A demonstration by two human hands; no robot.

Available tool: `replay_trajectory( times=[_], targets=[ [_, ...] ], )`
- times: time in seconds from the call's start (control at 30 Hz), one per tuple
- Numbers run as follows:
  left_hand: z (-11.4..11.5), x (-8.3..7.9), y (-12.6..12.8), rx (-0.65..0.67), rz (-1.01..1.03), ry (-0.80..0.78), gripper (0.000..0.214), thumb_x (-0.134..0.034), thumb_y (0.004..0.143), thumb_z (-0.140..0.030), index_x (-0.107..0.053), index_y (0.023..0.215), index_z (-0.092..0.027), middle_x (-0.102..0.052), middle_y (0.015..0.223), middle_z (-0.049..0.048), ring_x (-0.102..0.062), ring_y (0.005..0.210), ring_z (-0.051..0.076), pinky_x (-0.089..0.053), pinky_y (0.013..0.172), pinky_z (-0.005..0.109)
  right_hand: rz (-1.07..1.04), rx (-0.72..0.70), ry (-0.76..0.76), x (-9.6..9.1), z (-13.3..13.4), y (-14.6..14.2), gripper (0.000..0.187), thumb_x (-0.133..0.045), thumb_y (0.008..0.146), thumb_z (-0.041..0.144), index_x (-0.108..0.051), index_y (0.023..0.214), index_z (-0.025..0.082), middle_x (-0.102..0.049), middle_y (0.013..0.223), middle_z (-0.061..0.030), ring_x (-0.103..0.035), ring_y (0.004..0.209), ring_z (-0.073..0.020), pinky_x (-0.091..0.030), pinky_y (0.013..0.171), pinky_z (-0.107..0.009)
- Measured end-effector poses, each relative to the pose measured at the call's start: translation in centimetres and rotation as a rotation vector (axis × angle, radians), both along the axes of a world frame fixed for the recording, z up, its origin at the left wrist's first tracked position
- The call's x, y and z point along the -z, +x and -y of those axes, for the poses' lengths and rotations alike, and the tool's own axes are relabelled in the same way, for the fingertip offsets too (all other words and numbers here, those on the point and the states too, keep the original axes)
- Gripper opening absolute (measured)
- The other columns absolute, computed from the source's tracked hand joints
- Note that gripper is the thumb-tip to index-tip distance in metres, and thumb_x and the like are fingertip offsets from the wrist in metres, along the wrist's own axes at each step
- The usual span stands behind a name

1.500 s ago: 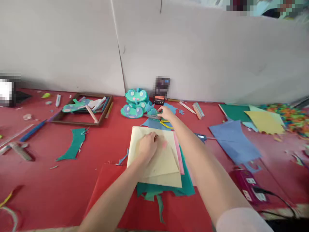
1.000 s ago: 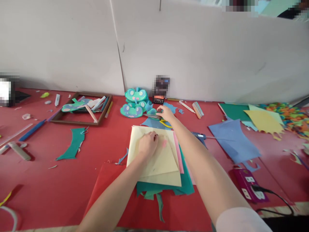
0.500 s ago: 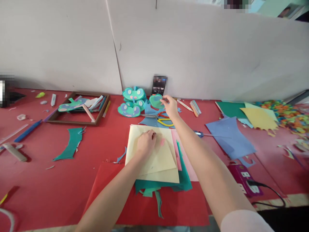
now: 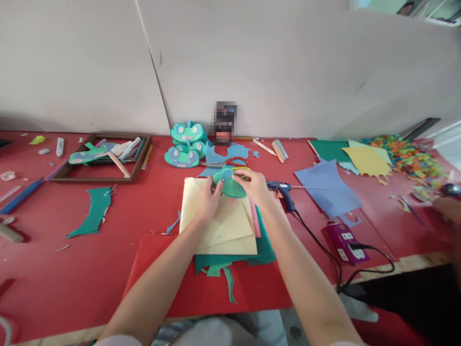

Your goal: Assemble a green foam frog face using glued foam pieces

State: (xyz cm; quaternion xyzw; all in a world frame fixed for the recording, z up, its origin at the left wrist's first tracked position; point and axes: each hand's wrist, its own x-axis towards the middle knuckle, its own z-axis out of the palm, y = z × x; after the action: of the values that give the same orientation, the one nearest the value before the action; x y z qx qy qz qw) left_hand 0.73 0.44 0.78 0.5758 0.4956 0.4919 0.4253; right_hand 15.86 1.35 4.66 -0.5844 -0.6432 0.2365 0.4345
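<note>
Over the stack of cream felt sheets [image 4: 223, 242], a rounded green felt piece [image 4: 234, 191] with a blue patch is pinched by my right hand [image 4: 256, 186] along its right edge. My left hand [image 4: 208, 199] grips the left edge between thumb and fingers. Just beyond lie red-and-yellow-handled scissors [image 4: 236, 162] on blue felt scraps [image 4: 212, 153]. A pile of green felt faces [image 4: 185, 144] with pale eyes sits behind, left of a phone [image 4: 225, 122] leaning on the wall. Right of my right hand is a blue glue gun [image 4: 285, 193].
At left stands a brown wooden frame [image 4: 93, 179] holding pens and a felt face. Blue felt [image 4: 329, 190], yellow felt [image 4: 367, 161] and a heap of colourful scraps [image 4: 406, 154] lie right. The glue gun's cord runs near a purple power strip [image 4: 347, 242]. Another person's hand [image 4: 448, 206] shows at the right edge.
My right hand has brought the green felt piece from beside the phone back over the cream sheets. My left hand has risen from the sheets and now holds it too.
</note>
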Motion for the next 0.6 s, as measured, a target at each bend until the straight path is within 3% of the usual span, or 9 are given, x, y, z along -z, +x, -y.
replay_trajectory(
  times=[0.1,0.17,0.23,0.33,0.4,0.5,0.6],
  targets=[
    [-0.1,-0.2,0.0,-0.014,0.001,-0.046,0.019,-0.049,0.083,-0.034,-0.042,0.071,-0.021,-0.046,0.061,-0.0041,-0.05,0.054,0.01,-0.039,0.05,0.022,-0.088,0.175,0.08,0.0,2.9,-0.8,0.02,-0.059,0.078,0.038,-0.067,0.088,0.023,-0.065,0.094,-0.0055,-0.06,0.071,-0.016,-0.048,0.066,-0.028],
    [-0.2,-0.1,-0.1,-0.055,-0.005,-0.06,0.017,-0.048,0.084,-0.035,-0.044,0.075,-0.021,-0.049,0.064,-0.0031,-0.053,0.057,0.012,-0.041,0.051,0.023,-0.21,0.272,0.036,0.0,4.5,-1.3,0.021,-0.056,0.08,0.043,-0.061,0.082,0.023,-0.063,0.077,-0.0027,-0.058,0.059,-0.0142,-0.046,0.055,-0.026],
    [-0.4,0.0,-0.3,-0.104,-0.031,-0.074,0.015,-0.048,0.083,-0.036,-0.047,0.08,-0.021,-0.053,0.068,-0.0018,-0.055,0.06,0.013,-0.043,0.053,0.024,-0.311,0.173,-0.041,0.3,5.8,-1.8,0.026,-0.053,0.082,0.045,-0.055,0.068,0.022,-0.056,0.057,0.0018,-0.053,0.048,-0.0125,-0.043,0.049,-0.024],
    [-0.5,0.2,-0.4,-0.138,-0.016,-0.106,0.018,-0.049,0.082,-0.037,-0.047,0.088,-0.021,-0.056,0.076,0.0005,-0.058,0.065,0.014,-0.046,0.055,0.025,-0.321,0.058,-0.15,1.7,6.8,-2.1,0.038,-0.048,0.084,0.039,-0.045,0.051,0.021,-0.049,0.043,0.0032,-0.052,0.043,-0.012,-0.042,0.049,-0.023],
    [-0.4,0.2,-0.5,-0.12,0.061,-0.107,0.02,-0.048,0.083,-0.038,-0.046,0.093,-0.021,-0.058,0.086,0.0028,-0.06,0.072,0.014,-0.049,0.057,0.025,-0.349,0.106,-0.215,2.8,6.9,-1.9,0.038,-0.049,0.083,0.034,-0.043,0.047,0.021,-0.046,0.038,0.0038,-0.05,0.04,-0.0124,-0.04,0.047,-0.023],
    [-0.2,0.3,-0.5,-0.075,0.198,-0.089,0.022,-0.048,0.083,-0.039,-0.047,0.097,-0.022,-0.059,0.098,0.0047,-0.061,0.081,0.015,-0.051,0.06,0.026,-0.572,0.184,-0.292,3.9,6.7,-1.5,0.04,-0.046,0.083,0.037,-0.039,0.048,0.021,-0.041,0.038,0.0049,-0.05,0.037,-0.0121,-0.041,0.041,-0.023],
    [-0.1,0.4,-0.5,-0.043,0.269,-0.119,0.022,-0.049,0.083,-0.038,-0.048,0.098,-0.022,-0.059,0.099,0.005,-0.061,0.083,0.015,-0.052,0.062,0.027,-0.762,0.218,-0.35,4.0,6.4,-1.3,0.037,-0.047,0.082,0.048,-0.048,0.058,0.02,-0.041,0.043,0.0058,-0.053,0.038,-0.0126,-0.044,0.038,-0.024]
  ],
)
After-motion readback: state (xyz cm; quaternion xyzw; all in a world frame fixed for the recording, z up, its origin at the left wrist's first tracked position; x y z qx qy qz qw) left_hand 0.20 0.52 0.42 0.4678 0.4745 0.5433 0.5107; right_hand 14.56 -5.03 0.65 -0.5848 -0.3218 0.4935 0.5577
